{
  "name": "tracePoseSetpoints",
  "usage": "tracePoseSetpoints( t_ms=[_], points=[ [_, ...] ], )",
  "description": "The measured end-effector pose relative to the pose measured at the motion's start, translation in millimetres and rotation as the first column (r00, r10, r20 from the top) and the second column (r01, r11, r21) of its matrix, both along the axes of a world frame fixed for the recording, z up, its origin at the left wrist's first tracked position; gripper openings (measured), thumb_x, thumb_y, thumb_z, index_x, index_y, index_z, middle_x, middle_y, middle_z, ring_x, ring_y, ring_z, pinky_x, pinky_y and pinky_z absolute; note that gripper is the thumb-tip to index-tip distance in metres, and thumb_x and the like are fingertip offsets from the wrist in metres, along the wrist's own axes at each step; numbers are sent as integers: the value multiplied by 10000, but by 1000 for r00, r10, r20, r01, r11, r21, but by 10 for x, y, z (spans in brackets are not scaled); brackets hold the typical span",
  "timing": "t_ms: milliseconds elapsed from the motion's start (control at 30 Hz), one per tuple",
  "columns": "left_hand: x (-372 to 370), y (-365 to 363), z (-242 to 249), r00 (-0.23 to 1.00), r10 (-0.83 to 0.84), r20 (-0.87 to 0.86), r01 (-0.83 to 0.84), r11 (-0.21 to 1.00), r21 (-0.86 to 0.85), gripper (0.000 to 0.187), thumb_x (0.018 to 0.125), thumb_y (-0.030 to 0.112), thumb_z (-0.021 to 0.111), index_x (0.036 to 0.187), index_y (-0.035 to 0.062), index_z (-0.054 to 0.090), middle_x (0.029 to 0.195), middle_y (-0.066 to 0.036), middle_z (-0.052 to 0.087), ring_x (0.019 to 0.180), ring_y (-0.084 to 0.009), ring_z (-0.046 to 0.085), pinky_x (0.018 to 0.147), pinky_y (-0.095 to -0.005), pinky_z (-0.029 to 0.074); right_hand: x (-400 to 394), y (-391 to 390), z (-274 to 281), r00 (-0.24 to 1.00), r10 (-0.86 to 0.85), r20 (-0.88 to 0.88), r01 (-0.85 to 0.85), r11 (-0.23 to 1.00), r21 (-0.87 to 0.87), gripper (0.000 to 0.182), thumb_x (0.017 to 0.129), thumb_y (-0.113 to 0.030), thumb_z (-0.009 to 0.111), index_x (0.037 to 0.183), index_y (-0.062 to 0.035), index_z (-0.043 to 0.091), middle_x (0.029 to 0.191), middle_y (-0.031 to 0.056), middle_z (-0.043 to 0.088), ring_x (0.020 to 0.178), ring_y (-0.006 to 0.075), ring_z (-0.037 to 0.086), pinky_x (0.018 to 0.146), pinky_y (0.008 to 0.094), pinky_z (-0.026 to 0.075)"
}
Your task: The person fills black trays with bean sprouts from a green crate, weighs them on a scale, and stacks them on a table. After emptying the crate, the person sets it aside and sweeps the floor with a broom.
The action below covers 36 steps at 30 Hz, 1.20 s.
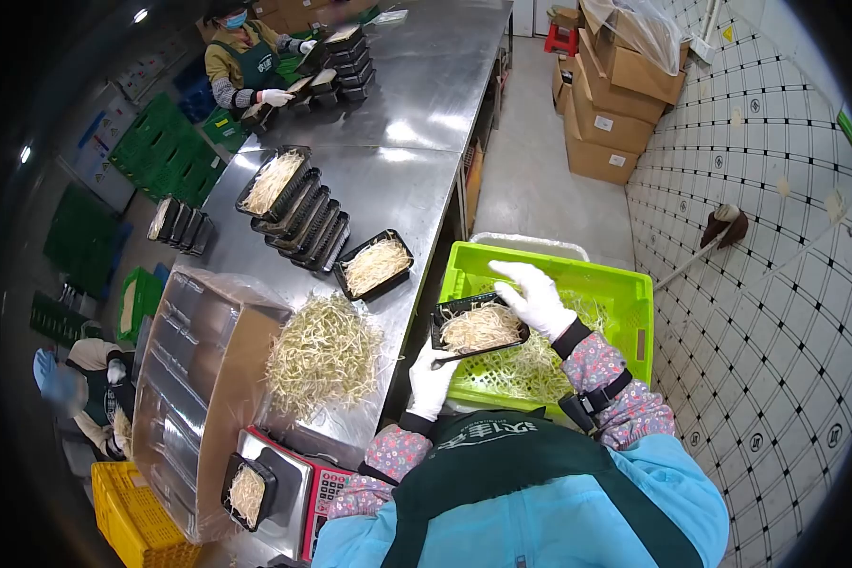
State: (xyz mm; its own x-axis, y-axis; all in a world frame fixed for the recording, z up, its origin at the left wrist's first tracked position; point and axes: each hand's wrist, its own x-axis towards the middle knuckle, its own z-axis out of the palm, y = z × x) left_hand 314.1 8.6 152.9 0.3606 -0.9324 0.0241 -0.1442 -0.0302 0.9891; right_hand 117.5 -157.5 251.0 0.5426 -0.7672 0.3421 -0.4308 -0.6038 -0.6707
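Observation:
A black plastic tray (440, 331) filled with bean sprouts (483, 328) is held above a lime-green crate (640, 293). My gloved left hand (431, 383) grips the tray's near left corner. Over the tray's right side, my gloved right hand (537, 301) has its fingers stretched out, with the thumb side close to the sprouts. More sprouts lie loose in the crate, below and to the right of the tray. To the left, a large heap of bean sprouts (320, 358) sits on the steel table (402, 175).
Another filled tray (377, 265) lies beside stacked trays (308, 222). A cardboard box (227, 379) stands left of the heap; a red scale (327, 497) and a filled tray (248, 495) are near it. Co-workers (246, 62) work across the table. Cartons (611, 118) line the wall.

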Motion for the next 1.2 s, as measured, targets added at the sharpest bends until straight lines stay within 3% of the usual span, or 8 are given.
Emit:
tracePoseSetpoints(
  t_ms=[67,167,433,600,767,900,1000,1200],
  points=[
    [13,11,-96,1000,17,-7,-17,1000,-24,159,752,-34,742,885,-17,657,1353,-200,558,1107,-226,613,916,-327,504,-77,18,-234,984,-147,-104,114,955,-275,540,903,-314,638,1346,-31,519,1287,219,584,1203,369,551,1049,443,413],
    [-73,-14,26,997,33,-67,-35,999,-39,163,751,-29,745,887,-20,656,1358,-211,551,1123,-233,608,932,-330,499,68,412,-342,867,-85,-492,-87,945,-316,672,935,-463,524,1419,-15,398,1393,258,465,1287,434,441,1074,495,353],
    [-29,30,-57,1000,-5,16,5,1000,14,158,743,14,771,886,2,704,1399,-183,528,1153,-212,602,927,-307,502,169,433,-108,709,326,-625,-259,945,200,734,952,-582,447,1459,-57,374,1438,294,403,1323,461,401,1081,509,353],
    [345,-194,138,987,156,-26,-157,986,-63,140,755,-9,730,889,16,699,881,-65,679,854,-158,631,814,-291,512,208,249,286,992,122,-34,-126,964,-232,519,887,-287,673,1337,-67,540,1332,227,543,1220,386,526,1033,435,422],
    [1261,-758,307,908,383,169,-325,899,-293,118,738,9,736,838,15,675,1365,-223,545,1188,-297,570,995,-340,437,107,159,227,998,67,8,-67,995,-73,481,882,-238,678,1325,-87,564,1331,208,555,1217,367,535,1047,431,419],
    [1910,-1075,144,876,345,337,-305,938,-168,172,709,0,749,835,21,633,1184,-201,633,1048,-287,616,937,-339,471,88,257,39,987,135,-84,-132,990,45,464,877,-264,679,1304,-108,587,1321,198,566,1223,357,535,1047,408,423],
    [2121,-1198,-109,884,300,360,-238,949,-208,176,693,15,755,822,26,636,1352,-254,526,1160,-320,582,953,-346,470,117,269,-38,970,184,-160,-171,981,94,466,872,-272,683,1298,-107,591,1321,197,568,1225,355,536,1045,410,425],
    [1739,-485,662,809,319,494,-243,946,-213,611,718,55,757,1298,69,567,1556,-231,258,1390,-366,361,1118,-393,353,372,213,-218,975,213,-66,-195,957,217,449,864,-221,704,1275,-70,606,1281,185,601,1223,333,547,1047,399,419]
  ],
)
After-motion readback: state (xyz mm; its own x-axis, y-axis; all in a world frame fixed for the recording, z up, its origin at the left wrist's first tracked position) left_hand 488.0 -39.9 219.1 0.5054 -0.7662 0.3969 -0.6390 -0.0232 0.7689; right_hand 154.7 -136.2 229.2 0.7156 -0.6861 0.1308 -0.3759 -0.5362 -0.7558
